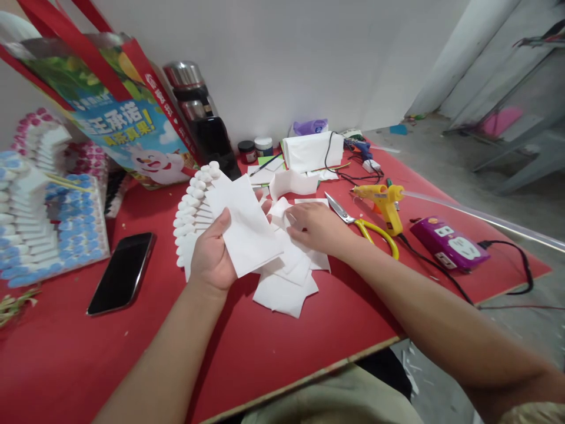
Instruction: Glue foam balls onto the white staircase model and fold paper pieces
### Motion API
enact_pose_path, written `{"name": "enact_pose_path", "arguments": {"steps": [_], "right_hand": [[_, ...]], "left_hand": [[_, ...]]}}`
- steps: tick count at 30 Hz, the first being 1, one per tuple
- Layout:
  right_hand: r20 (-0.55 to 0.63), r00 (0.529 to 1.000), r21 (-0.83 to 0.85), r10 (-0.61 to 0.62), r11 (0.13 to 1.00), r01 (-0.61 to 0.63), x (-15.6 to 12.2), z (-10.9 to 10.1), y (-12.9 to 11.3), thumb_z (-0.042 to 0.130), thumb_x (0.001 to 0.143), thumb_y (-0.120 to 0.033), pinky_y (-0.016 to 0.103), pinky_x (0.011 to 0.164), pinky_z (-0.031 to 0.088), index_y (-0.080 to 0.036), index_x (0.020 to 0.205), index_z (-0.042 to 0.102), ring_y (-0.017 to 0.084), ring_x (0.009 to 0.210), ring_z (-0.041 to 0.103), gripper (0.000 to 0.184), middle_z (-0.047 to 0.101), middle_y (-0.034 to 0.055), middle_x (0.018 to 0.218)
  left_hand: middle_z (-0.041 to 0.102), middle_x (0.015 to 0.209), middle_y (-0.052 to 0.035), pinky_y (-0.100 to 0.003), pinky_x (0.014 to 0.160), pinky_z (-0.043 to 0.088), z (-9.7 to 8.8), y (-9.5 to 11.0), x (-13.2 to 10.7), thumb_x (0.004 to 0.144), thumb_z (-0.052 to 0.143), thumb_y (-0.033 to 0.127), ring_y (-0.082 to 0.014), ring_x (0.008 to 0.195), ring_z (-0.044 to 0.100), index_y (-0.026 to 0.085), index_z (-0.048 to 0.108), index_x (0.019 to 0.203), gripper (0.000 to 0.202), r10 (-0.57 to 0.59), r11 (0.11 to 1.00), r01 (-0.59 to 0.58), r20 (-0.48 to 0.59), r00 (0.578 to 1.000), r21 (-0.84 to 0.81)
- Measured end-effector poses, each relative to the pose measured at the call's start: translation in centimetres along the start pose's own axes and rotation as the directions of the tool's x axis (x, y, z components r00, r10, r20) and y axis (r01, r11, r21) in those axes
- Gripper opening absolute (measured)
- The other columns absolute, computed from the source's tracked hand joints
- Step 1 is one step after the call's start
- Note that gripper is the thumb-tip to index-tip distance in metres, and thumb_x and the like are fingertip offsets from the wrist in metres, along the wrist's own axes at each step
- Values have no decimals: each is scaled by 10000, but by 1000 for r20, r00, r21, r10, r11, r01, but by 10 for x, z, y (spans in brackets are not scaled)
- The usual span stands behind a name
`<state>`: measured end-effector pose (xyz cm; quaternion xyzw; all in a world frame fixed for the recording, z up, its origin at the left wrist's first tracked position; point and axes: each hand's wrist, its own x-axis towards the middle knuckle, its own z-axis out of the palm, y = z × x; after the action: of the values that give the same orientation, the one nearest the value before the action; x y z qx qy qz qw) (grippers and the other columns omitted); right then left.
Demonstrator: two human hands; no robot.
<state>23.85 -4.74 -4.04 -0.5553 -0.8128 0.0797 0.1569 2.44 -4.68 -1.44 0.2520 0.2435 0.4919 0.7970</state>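
My left hand [215,254] is closed around a stack of white paper sheets [249,227], thumb on top and fingertips showing past the far side. My right hand [315,227] reaches into a loose pile of white paper pieces [286,291] on the red table, its fingers bent down against a piece. Whether it pinches one piece or several is hard to see. Behind the stack stands a fan of white-tipped folded pieces [194,215], partly hidden by the sheets. Scissors with yellow handles [375,232] lie just right of my right hand.
A yellow glue gun [382,203] and a purple power socket [450,244] with cords are on the right. A black phone [121,274] lies at left, near blue-tipped paper structures [79,229]. A printed bag [119,112], a flask [189,88] and small jars [263,147] stand behind.
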Motion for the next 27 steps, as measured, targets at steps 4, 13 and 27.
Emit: {"name": "enact_pose_path", "arguments": {"steps": [4,13,27], "right_hand": [[-132,990,25,56,998,-53,2,0,1,547,968,-317,409,826,460,-123,1042,725,298,916,674,274,749,149,976],[-182,979,-34,-92,996,88,12,12,-10,490,972,-194,408,849,434,-142,1297,666,301,993,657,373,754,144,1043],[-87,863,958,497,278,-64,-2,-23,10,691,831,-320,301,516,442,-230,1496,541,159,519,545,688,634,-37,652]], "left_hand": [[645,1454,-160,-467,1189,455,2,-1,0,1051,446,267,-283,1394,576,145,437,1574,536,-33,999,35,-52,998,22],[687,1387,-180,-502,1160,471,5,-3,0,1051,435,302,-302,1321,638,124,437,1572,551,-65,996,69,-79,995,49],[721,1324,-192,-540,1181,444,6,-12,2,1026,463,285,-333,1301,650,65,423,1571,590,-225,974,228,-197,954,-11]]}}
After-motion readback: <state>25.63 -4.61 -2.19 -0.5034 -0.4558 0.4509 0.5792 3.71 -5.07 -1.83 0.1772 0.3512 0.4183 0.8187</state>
